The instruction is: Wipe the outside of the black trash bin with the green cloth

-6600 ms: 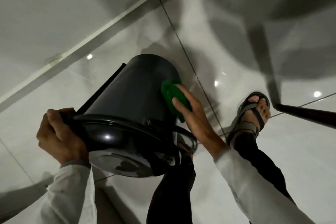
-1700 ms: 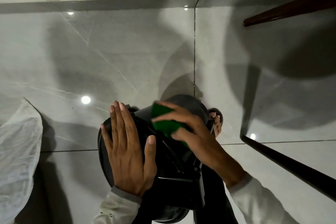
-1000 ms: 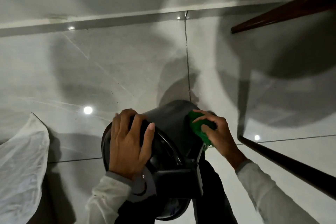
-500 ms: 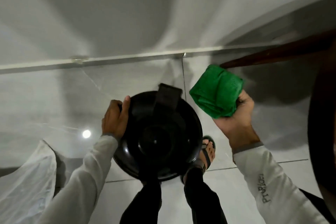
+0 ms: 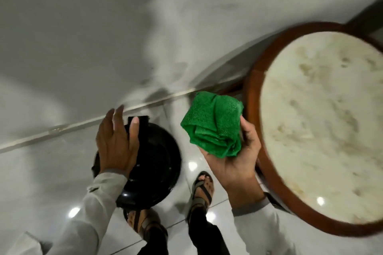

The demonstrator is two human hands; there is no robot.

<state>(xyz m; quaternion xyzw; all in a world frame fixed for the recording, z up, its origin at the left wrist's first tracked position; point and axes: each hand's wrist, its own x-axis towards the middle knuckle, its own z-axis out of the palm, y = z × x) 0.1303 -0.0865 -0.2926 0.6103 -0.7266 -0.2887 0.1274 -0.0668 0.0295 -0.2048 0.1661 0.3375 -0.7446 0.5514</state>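
- While one black trash bin (image 5: 153, 163) stands upright at lower centre on the floor, the left hand (image 5: 117, 143) rests on its lid, fingers spread flat.
- One green cloth (image 5: 213, 126), bunched, lies grasped in the right hand (image 5: 234, 161), centre frame.
- One round table (image 5: 250, 109) at right; two sandalled feet below.

Glossy black plastic bin (image 5: 157, 163); rough green cloth (image 5: 213, 128); polished floor tiles (image 5: 41, 172)

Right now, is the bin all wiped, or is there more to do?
Probably nearly done. The black trash bin stands upright on the floor, the left hand resting on its lid. The right hand holds the green cloth bunched up, off the bin. How clean it is can't be seen.
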